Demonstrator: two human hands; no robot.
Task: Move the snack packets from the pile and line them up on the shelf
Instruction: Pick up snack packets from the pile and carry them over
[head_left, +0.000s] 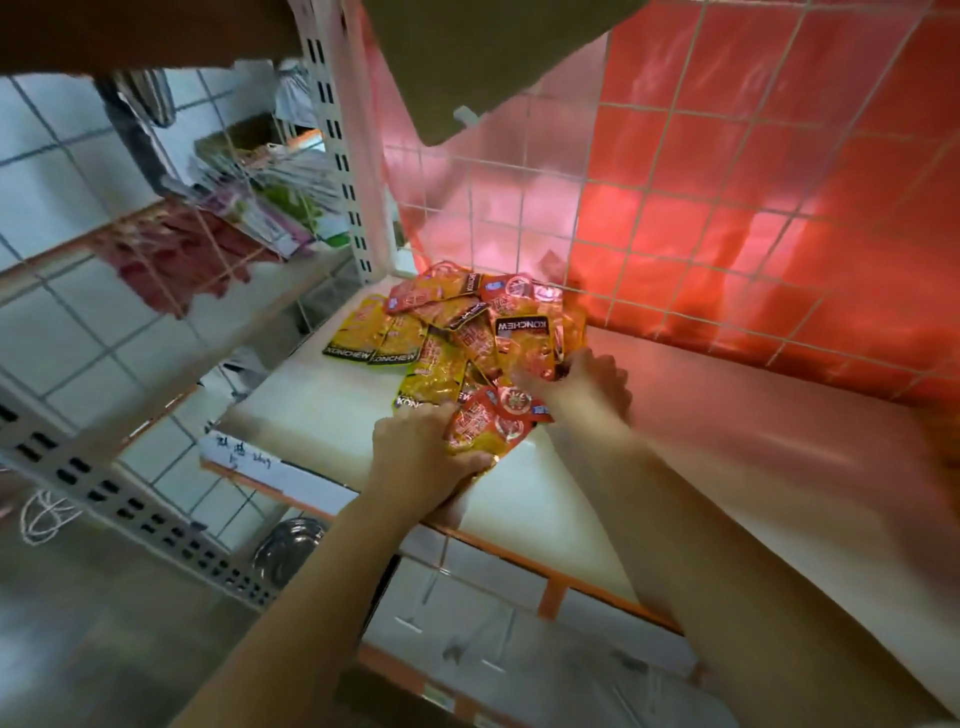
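A pile of yellow and orange snack packets (467, 322) lies in the back left corner of a white shelf (649, 467). My left hand (421, 457) grips an orange packet (485, 423) at the near edge of the pile, thumb under it. My right hand (587, 384) reaches into the pile from the right, its fingers curled on another packet (524, 358). Two yellow packets (371, 338) lie flat side by side at the pile's left, labels toward the shelf front.
A wire grid backed by red plastic (753, 208) closes the shelf's back. A white perforated upright (337, 140) stands at the left corner. Beyond it another rack holds mixed packets (249, 218). The shelf has an orange front rail (550, 571). A metal bowl (291, 545) sits below.
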